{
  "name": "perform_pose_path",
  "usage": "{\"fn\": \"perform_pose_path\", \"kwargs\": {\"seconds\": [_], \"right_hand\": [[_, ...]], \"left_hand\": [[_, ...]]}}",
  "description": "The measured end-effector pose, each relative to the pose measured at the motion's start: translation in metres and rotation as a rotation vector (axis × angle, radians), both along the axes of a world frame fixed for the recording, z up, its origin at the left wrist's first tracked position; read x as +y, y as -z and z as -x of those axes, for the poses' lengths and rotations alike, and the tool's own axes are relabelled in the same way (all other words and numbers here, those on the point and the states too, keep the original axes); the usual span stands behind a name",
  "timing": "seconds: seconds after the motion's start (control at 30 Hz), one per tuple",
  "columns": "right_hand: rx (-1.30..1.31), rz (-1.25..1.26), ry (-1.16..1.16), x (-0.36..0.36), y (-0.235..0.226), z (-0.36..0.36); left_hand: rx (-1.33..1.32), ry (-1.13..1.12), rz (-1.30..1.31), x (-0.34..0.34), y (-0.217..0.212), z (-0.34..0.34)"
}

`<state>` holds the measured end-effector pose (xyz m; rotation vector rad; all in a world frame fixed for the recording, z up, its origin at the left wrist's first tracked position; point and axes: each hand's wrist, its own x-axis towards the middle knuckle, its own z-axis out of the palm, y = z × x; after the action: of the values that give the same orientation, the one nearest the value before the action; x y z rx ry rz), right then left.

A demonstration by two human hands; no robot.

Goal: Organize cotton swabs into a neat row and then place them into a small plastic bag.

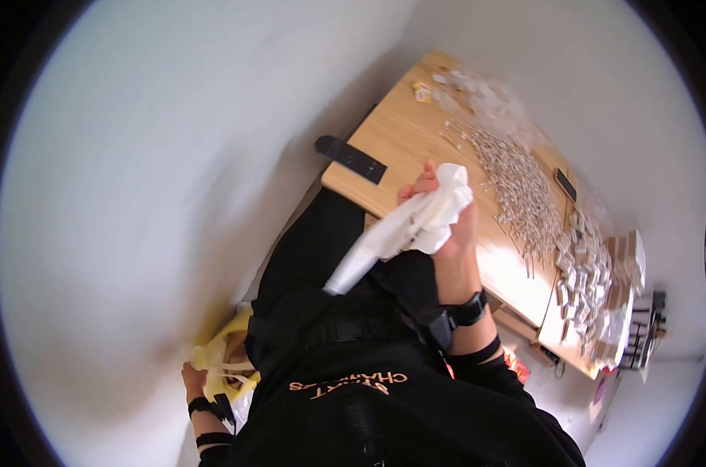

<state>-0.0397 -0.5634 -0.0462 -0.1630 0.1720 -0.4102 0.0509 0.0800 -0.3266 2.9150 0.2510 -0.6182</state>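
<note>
Far right: wooden counter (415,148) strewn with rows of small pale pieces (524,194), a black strap (351,159) at its near-left edge. Mid-handling: right hand (446,226), fingers clamped on a crumpled white sheet (427,214) trailing down over the counter's near edge. Lower left: left hand (196,381), fingers closed on a yellow bag (228,354); next move probably needs a steady grip on both.

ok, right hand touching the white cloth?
Touching. Head view: right hand is closed around the bunched white cloth, fingers wrapped over its top.
</note>
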Motion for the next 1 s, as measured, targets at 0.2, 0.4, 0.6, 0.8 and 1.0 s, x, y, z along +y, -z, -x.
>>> {"fn": "perform_pose_path", "kwargs": {"seconds": [0.2,0.4,0.6,0.8,1.0], "right_hand": [[-0.111,-0.277,0.235,-0.005,0.009,-0.005],[-0.272,-0.398,0.292,0.007,0.015,-0.016],[-0.281,-0.153,0.426,0.014,0.043,0.0],[-0.276,-0.186,0.434,-0.002,0.051,0.011],[-0.264,-0.414,0.413,-0.006,0.067,0.012]], "left_hand": [[0.265,0.345,0.987,-0.293,-0.208,-0.049],[0.913,0.384,1.493,-0.471,-0.251,-0.047],[0.891,-0.195,1.872,-0.555,-0.27,-0.036],[0.908,-0.168,1.891,-0.575,-0.283,-0.034],[0.979,-0.182,1.908,-0.58,-0.269,-0.029]]}}
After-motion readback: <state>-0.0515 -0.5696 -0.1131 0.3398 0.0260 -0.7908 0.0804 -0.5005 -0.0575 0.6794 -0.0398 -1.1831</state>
